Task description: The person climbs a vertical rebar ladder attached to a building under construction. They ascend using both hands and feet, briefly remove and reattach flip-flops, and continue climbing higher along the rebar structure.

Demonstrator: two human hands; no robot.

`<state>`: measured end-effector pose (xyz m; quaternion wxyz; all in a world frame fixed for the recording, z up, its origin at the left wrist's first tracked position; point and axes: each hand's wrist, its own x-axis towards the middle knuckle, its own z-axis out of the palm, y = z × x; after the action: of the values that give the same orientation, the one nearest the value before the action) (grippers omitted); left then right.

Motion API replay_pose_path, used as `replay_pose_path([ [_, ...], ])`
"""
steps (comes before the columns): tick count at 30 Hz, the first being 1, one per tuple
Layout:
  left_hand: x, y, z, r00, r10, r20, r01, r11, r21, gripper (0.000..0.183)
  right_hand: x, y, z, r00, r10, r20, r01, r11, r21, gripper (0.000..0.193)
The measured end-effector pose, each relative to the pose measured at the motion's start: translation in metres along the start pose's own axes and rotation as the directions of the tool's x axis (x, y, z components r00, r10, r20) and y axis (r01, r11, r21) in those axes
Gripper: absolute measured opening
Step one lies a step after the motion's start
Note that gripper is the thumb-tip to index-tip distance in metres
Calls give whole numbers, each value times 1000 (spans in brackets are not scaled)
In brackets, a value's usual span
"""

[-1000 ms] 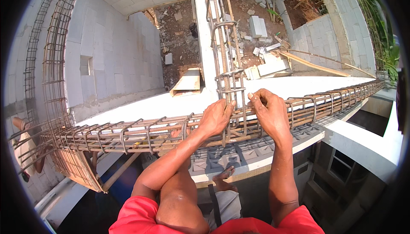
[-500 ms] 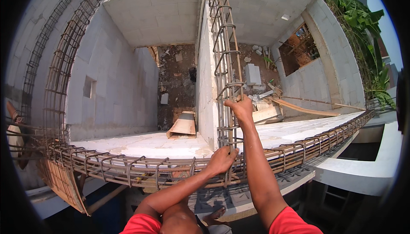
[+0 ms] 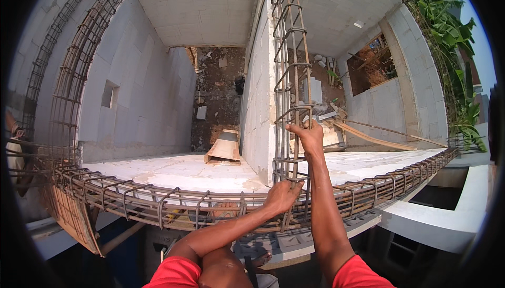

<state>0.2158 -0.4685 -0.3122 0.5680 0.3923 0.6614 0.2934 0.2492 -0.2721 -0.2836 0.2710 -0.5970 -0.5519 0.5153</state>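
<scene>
A long rebar cage (image 3: 292, 72) of thin bars and square stirrups runs from the far top down beside the top of the dividing block wall. My right hand (image 3: 309, 136) is closed around its right-hand bars, thumb laid across toward the left. Lower down, my left hand (image 3: 284, 196) is closed at the cage's near end, its fingertips against the bars. Just there the long cage meets a crosswise rebar cage (image 3: 158, 204) that lies along the near wall. Part of the joint is hidden behind my hands.
White block walls (image 3: 258, 93) enclose rooms whose rubble-strewn floor (image 3: 215, 88) lies far below. A wooden chute-like box (image 3: 224, 147) rests by the dividing wall. Planks (image 3: 373, 133) lean at right. More cages (image 3: 84, 51) line the left wall. Banana leaves (image 3: 436, 20) hang at far right.
The view has shifted, so the long cage, the dividing wall and both hands appear a little further right. Both hands keep their hold at about the same spots on the cage.
</scene>
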Motion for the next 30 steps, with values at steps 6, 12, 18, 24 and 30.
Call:
replay_pose_path([
  [6,0,-7,1,1000,-19,21,19,1000,-4,75,-10,-9,-1,998,7,69,0,995,-97,53],
  [12,-2,15,-28,979,-71,192,49,992,119,84,-27,24,-23,1000,19,17,-16,990,-139,60],
  [18,24,28,-115,988,-79,-131,72,996,-56,75,-23,10,-19,994,30,106,0,960,-279,57],
  [24,133,74,-137,876,86,-475,-117,993,-35,103,-18,22,-13,1000,-11,21,16,968,-250,66],
  [30,197,107,-113,892,113,-438,-160,985,-72,112,-29,2,-14,995,48,-86,-73,948,-310,60],
])
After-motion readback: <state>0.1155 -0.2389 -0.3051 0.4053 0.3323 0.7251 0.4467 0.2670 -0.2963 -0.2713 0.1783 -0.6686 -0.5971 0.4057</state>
